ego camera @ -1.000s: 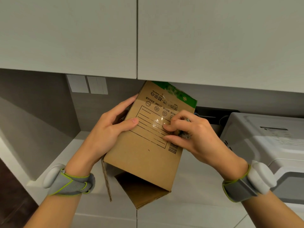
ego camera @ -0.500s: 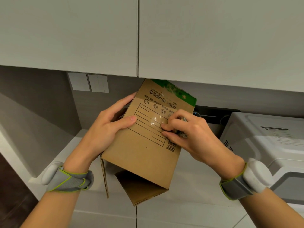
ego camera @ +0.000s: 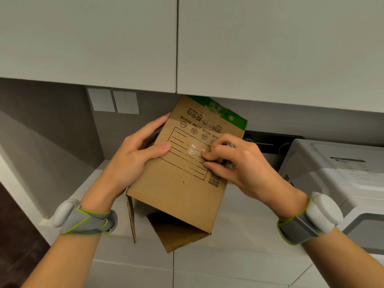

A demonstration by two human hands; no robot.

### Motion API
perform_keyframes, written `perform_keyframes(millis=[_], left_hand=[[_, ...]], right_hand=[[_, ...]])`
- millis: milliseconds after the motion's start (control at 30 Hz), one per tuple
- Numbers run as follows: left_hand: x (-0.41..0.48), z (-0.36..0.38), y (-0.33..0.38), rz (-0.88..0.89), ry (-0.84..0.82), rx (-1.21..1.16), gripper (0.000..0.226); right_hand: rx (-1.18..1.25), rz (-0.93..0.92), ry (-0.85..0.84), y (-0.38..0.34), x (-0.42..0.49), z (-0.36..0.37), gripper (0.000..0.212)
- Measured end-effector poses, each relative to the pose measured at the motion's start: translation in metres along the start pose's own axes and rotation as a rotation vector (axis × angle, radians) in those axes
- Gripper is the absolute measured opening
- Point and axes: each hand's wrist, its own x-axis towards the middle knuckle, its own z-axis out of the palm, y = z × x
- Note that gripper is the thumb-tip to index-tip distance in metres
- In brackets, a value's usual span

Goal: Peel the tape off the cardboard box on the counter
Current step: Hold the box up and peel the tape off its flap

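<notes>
**Picking at the clear tape on the box face**

Pinching with the right hand, fingers curled tight, thumb and forefinger tips down on the lower end of the clear tape on the printed panel of the box. Tucking what looks like a crumpled wad in that same palm (peeled tape, probably; too small to tell). Steadying with the left hand, thumb flat on the box's front, fingers wrapped round its left edge. Holding the box tilted over the counter, bottom flaps hanging open beneath. Judging by the glints, tape running lengthwise up the box toward its green top edge, away from the right fingertips; so peeling likely upward along that line, right hand nearer. White appliance right of the box.
</notes>
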Motion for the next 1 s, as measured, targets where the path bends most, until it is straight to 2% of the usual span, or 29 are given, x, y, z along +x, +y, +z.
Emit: perform_keyframes(millis=[333,533,733,833,933,1000], left_hand=[[0.0,-0.004,-0.001,0.004,0.015,-0.008,0.067],[-0.002,-0.007,0.0,0.0,0.019,-0.003,0.066],[-0.003,-0.01,0.0,-0.005,0.019,0.015,0.065],[-0.003,-0.011,0.0,0.002,0.024,0.026,0.062],[-0.003,-0.011,0.0,0.005,0.034,0.026,0.058],[-0.005,-0.011,0.0,0.01,0.037,0.035,0.058]], right_hand=[[-0.147,-0.105,-0.036,-0.003,0.002,0.006,0.038],[-0.07,-0.098,-0.084,-0.003,0.005,-0.002,0.033],[-0.143,-0.116,-0.051,-0.012,0.006,0.002,0.032],[-0.206,-0.145,-0.061,-0.017,0.003,0.002,0.034],[-0.374,-0.189,-0.091,-0.023,-0.001,0.0,0.027],[-0.469,-0.233,-0.122,-0.027,-0.004,0.0,0.038]])
